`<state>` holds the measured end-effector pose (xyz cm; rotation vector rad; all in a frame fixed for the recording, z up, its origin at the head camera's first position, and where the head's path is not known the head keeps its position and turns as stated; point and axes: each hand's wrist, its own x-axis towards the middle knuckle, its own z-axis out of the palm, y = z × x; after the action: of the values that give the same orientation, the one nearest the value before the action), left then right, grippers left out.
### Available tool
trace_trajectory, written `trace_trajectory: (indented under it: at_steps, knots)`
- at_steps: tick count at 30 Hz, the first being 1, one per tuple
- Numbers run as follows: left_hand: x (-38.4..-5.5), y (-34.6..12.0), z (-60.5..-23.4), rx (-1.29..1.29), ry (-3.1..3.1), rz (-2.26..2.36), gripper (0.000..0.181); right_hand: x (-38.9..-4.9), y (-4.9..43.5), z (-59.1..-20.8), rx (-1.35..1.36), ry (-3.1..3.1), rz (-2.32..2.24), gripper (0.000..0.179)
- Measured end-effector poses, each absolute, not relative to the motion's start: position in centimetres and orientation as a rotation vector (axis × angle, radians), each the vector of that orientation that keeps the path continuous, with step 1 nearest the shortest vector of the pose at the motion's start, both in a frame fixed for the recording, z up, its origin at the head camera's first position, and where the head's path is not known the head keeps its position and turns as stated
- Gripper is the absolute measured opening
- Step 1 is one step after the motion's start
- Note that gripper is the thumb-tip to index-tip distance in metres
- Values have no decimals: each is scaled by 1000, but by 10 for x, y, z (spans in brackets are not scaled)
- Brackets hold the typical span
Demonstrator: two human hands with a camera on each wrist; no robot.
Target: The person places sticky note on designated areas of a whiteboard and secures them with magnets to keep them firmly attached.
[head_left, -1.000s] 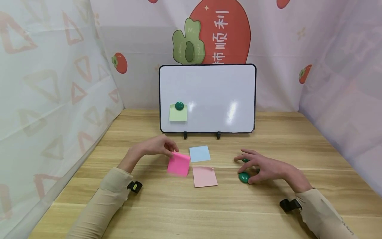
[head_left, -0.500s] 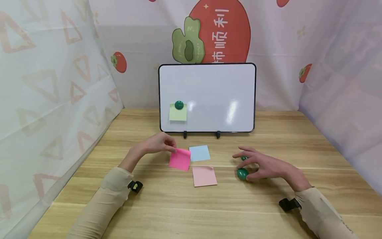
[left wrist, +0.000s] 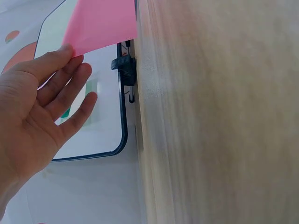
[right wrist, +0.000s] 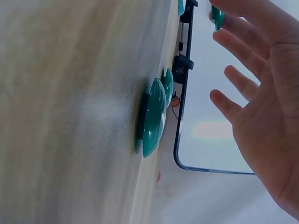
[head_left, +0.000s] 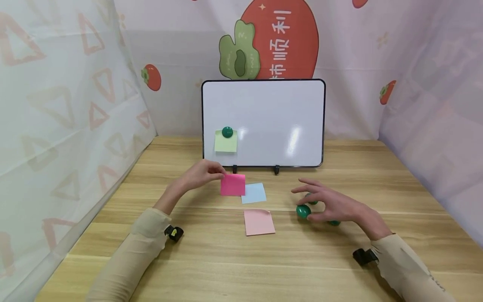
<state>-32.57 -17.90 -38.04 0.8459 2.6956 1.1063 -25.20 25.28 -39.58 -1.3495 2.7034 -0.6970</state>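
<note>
Left grip [head_left: 203, 172] pinches a bright pink note [head_left: 233, 186], held up before the whiteboard [head_left: 268, 111]; right grip [head_left: 335, 202] pinches a green magnet [head_left: 303, 211], raised near two magnets [right wrist: 154, 120] resting on the tabletop [head_left: 211, 268]. A blue note [head_left: 254, 193] and a pale pink note [head_left: 259, 222] lie there. The whiteboard bears a pale green note [head_left: 226, 144] under another magnet [head_left: 227, 132]; printed fabric [head_left: 177, 109] hangs behind.
</note>
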Motion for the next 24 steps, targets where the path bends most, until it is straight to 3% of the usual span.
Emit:
trace_trajectory:
  at_steps: [24]
  knots:
    - [-351,-153,-361,836,2950,1144,15,-276,228,-381,-1727,2916,-650,46]
